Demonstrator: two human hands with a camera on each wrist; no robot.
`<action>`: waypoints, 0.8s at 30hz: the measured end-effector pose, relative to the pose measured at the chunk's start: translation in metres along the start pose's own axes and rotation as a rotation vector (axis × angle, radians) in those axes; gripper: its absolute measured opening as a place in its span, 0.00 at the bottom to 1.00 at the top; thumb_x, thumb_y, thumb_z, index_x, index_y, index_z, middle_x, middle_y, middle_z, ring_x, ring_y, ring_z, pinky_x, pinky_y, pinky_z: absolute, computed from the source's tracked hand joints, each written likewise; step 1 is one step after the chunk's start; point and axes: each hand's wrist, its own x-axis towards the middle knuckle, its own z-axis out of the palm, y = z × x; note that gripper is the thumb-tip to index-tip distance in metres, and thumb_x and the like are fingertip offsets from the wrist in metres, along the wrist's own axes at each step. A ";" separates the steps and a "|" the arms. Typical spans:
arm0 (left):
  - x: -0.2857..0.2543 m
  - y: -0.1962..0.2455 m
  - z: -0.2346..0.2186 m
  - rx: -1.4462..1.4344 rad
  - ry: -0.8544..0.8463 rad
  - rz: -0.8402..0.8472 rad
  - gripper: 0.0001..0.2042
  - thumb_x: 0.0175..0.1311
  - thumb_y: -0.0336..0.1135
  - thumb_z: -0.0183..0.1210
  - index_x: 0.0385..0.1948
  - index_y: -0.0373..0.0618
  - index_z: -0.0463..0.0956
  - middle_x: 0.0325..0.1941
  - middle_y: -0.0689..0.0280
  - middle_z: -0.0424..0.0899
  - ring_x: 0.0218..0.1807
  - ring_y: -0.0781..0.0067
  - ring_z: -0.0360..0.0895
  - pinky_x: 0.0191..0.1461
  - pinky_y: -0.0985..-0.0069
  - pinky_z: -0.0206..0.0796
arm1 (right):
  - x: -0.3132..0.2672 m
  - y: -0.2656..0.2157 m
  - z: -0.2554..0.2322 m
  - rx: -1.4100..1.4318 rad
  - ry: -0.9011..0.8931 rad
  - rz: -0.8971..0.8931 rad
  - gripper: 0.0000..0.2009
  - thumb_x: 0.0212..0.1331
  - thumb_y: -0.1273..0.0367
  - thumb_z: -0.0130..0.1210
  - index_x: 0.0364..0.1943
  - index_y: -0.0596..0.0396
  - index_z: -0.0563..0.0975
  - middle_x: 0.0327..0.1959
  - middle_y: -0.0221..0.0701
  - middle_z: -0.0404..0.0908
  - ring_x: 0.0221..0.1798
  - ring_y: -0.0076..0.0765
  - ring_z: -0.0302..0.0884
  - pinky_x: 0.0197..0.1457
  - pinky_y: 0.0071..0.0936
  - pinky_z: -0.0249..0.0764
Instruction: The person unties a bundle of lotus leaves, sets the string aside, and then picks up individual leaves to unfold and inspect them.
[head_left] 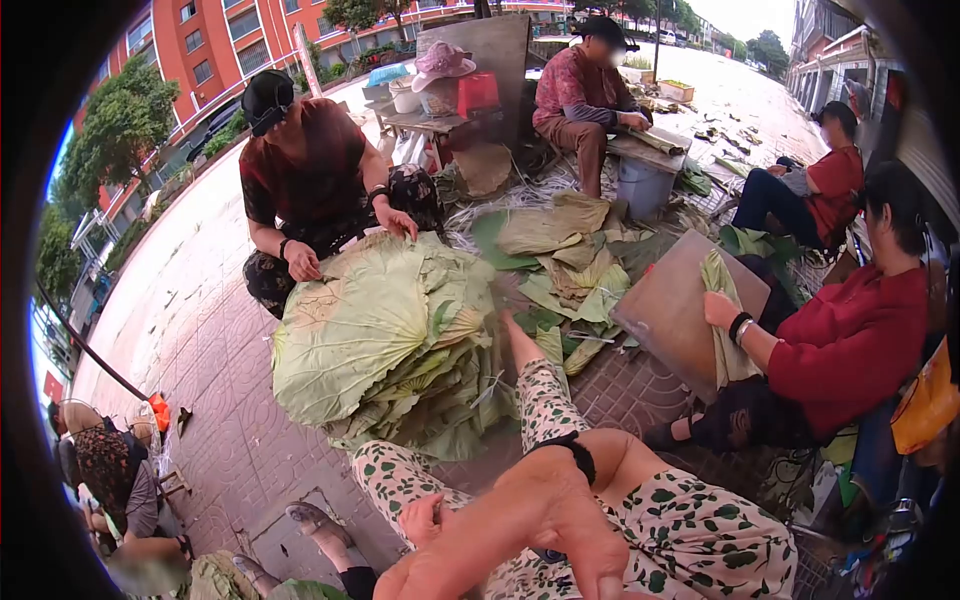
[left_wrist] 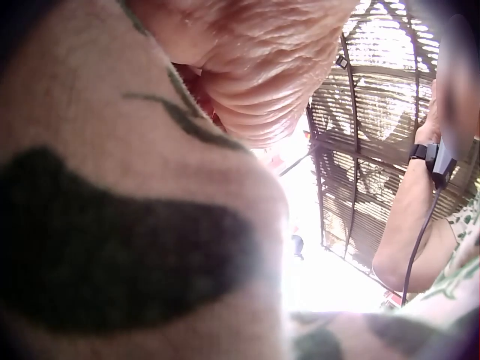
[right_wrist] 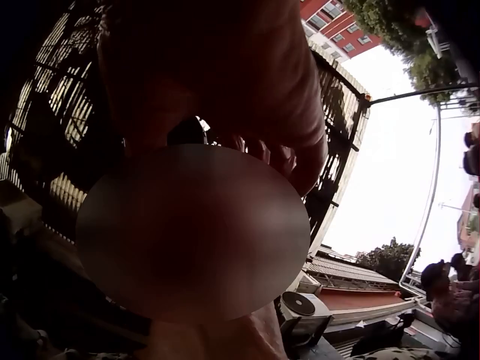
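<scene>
My right hand (head_left: 510,525) is raised very close to the head camera, thumb pointing down, with no held thing visible. In the right wrist view this hand (right_wrist: 217,82) is dark, its fingers bent above a blurred face. My left hand (head_left: 422,518) rests on the leaf-print trousers (head_left: 690,525), its fingers loosely curled. The left wrist view shows wrinkled skin of a hand (left_wrist: 259,71) beside the printed cloth (left_wrist: 135,247), and a raised arm (left_wrist: 409,232) with a wrist device. In front of my legs lies a wide pile of large green leaves (head_left: 370,330), touched by neither of my hands.
A person in dark red (head_left: 310,170) crouches behind the pile, fingers on its top leaf. On the right, another person (head_left: 850,340) holds a folded leaf over a board (head_left: 665,300). More leaves (head_left: 580,270) lie beyond the pile. Someone sits beside a blue bucket (head_left: 645,190).
</scene>
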 end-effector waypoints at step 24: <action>0.000 0.017 -0.009 0.014 -0.022 -0.038 0.10 0.40 0.24 0.59 0.27 0.48 0.77 0.27 0.66 0.78 0.32 0.63 0.73 0.42 0.69 0.60 | -0.008 -0.020 -0.020 -0.843 0.146 0.251 0.15 0.61 0.74 0.49 0.52 0.59 0.68 0.50 0.41 0.70 0.50 0.36 0.71 0.50 0.33 0.68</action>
